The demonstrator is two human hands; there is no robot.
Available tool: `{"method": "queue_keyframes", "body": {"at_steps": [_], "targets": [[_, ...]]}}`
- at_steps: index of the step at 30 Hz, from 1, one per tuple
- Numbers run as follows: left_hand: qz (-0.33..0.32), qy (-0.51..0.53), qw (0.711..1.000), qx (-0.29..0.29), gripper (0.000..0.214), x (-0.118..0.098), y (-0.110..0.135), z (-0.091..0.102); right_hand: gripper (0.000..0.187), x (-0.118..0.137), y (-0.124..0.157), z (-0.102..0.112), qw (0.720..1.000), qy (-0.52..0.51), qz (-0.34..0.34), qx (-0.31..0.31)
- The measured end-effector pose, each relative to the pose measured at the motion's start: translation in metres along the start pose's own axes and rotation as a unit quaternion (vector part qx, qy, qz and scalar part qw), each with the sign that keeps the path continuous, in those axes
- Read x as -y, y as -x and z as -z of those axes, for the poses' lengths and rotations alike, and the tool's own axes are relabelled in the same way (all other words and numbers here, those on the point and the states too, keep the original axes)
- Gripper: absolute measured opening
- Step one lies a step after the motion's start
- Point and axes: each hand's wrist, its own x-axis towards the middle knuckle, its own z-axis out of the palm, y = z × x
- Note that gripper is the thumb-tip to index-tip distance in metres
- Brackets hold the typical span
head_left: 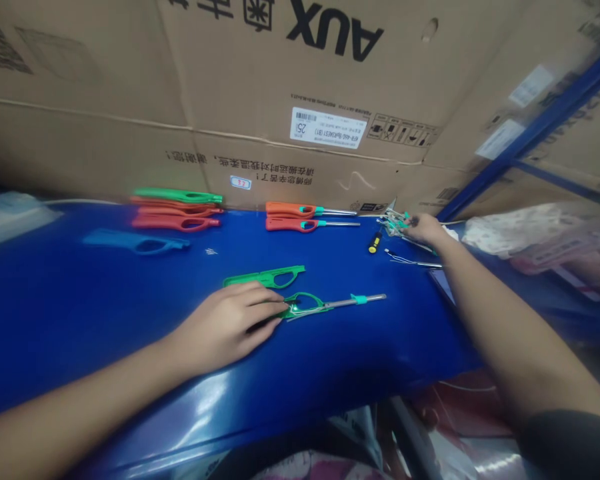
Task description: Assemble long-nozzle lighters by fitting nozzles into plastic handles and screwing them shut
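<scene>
My left hand (230, 323) lies on the blue table (80, 307), fingers closed over the handle end of a half-built green lighter (330, 304) whose metal tube points right. A loose green handle shell (267, 276) lies just beyond the fingers. My right hand (424, 229) reaches to the far right of the table, fingers curled into a small heap of wire and teal parts (395, 223). What those fingers hold is too small to make out.
Two finished orange lighters (305, 218) lie at the back centre. Green and orange shells (177, 210) are stacked at back left, with a blue shell (135, 241) nearer. A small yellow-and-black piece (375, 243) lies by the heap. Big cardboard boxes (300, 100) wall the back.
</scene>
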Motion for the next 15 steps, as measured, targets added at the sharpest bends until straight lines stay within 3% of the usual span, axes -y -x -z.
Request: {"method": "queue_keyframes", "body": {"at_steps": [5, 10, 15], "targets": [[0.002, -0.001, 1.0, 0.002, 0.025, 0.0, 0.0, 0.0, 0.034, 0.003, 0.005, 0.005, 0.999, -0.028, -0.034, -0.002], [0.004, 0.002, 1.0, 0.004, 0.026, 0.0, 0.0, 0.0, 0.017, 0.011, 0.014, 0.016, 0.995, -0.079, -0.036, -0.057], [0.001, 0.004, 1.0, 0.001, 0.025, 0.0, -0.001, 0.001, 0.023, 0.031, 0.025, 0.025, 0.982, -0.162, -0.012, -0.096]]}}
